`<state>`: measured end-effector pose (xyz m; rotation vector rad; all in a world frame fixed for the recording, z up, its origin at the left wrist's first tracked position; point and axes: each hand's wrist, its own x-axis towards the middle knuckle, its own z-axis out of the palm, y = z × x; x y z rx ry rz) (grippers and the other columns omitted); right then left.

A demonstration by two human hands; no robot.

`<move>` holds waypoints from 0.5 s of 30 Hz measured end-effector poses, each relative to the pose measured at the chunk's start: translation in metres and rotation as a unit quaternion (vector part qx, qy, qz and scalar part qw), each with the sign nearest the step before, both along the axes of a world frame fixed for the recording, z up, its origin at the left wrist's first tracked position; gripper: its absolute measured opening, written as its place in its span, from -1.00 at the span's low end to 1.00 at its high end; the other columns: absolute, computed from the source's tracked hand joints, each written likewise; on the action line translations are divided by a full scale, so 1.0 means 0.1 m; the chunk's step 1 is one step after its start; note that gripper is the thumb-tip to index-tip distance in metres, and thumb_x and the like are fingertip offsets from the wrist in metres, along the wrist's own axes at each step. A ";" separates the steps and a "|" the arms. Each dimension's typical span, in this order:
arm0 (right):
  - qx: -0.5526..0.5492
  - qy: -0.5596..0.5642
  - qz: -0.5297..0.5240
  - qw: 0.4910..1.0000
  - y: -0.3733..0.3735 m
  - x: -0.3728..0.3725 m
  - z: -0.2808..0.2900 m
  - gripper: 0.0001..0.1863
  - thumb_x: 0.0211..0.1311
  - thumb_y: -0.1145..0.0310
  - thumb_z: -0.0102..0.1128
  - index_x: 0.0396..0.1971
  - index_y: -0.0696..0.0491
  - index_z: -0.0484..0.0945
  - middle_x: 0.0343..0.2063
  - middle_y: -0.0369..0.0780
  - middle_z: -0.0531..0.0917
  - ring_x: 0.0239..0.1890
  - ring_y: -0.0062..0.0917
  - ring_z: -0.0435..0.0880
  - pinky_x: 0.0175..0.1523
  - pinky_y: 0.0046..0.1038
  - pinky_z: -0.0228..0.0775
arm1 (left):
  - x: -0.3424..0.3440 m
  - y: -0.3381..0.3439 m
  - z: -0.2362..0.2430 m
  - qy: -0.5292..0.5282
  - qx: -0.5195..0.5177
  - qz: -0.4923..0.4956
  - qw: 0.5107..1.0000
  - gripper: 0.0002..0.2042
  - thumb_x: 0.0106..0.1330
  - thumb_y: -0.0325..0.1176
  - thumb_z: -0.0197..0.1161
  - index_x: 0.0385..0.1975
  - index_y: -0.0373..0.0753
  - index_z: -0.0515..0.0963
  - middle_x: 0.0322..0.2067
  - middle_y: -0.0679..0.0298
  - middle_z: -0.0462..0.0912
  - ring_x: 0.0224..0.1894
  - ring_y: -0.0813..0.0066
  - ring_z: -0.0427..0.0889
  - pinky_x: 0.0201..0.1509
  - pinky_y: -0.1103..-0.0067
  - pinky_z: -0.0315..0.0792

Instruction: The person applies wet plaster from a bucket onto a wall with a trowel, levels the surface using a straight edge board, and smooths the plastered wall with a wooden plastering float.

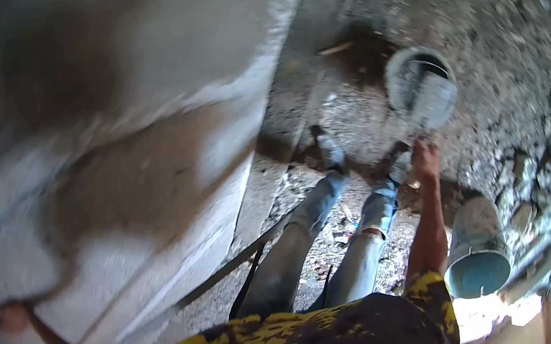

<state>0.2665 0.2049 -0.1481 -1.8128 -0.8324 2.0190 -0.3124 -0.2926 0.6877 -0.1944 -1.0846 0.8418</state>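
Note:
My right hand (426, 161) is closed around the handle of a trowel, and a pale handle end shows just below the fist. The trowel's broad grey blade (435, 100) reaches over a round bucket (392, 82) with a pale, crusted rim. Whether the blade touches what is in the bucket, I cannot tell. Far to the lower left, my left hand (14, 318) is at the rough grey wall (181, 83), its fingers smeared by motion. Contact between that hand and the wall cannot be made out. Large brown damp-looking patches and shadows mark the wall.
A second bucket (479, 268) lies on its side right of my legs, its mouth toward me. Broken stones (533, 179) are heaped along the right. Gritty rubble covers the ground around my feet. A small stick (335, 49) lies left of the upright bucket.

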 end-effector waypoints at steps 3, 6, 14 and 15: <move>0.074 0.015 -0.116 0.990 0.13 0.44 1.03 -0.84 0.12 0.32 0.00 -0.46 0.10 0.45 -0.65 -0.35 0.43 -0.64 -0.66 0.38 -0.55 -0.62 0.22 | 0.19 0.49 -0.79 -0.055 -0.104 -0.074 0.990 -0.49 0.23 0.02 -0.12 -0.08 -0.33 0.39 -0.23 -0.07 0.48 -0.21 -0.06 0.48 -0.22 0.11 0.36; 0.179 -0.093 -0.102 0.974 0.10 0.54 1.96 -0.79 0.14 0.26 -0.04 -0.47 0.09 0.46 -0.65 -0.31 0.42 -0.61 -0.62 0.37 -0.50 -0.54 0.23 | 0.71 0.82 -0.67 -0.157 0.164 -0.061 0.972 -0.39 0.23 0.13 -0.24 0.08 -0.25 0.25 0.01 -0.18 0.27 0.09 -0.19 0.24 -0.09 -0.04 0.22; 0.449 -0.727 0.106 0.508 -0.47 -0.10 2.33 -0.71 0.13 0.17 -0.05 -0.40 0.11 0.45 -0.49 -0.17 0.47 -0.46 -0.44 0.46 -0.35 -0.37 0.31 | 0.93 1.16 -0.81 -0.234 0.248 -0.093 0.936 -0.27 0.16 0.27 -0.30 0.11 -0.28 0.18 0.05 -0.28 0.09 0.14 -0.30 0.07 -0.06 -0.11 0.13; 0.468 -0.701 0.150 0.517 -0.71 -0.68 2.30 -0.73 0.11 0.20 -0.03 -0.37 0.11 0.44 -0.50 -0.18 0.47 -0.47 -0.46 0.46 -0.36 -0.39 0.31 | 0.85 1.15 -0.88 -0.256 0.260 -0.103 0.925 -0.25 0.15 0.29 -0.31 0.09 -0.30 0.20 -0.01 -0.28 0.12 0.09 -0.31 0.13 -0.10 -0.10 0.15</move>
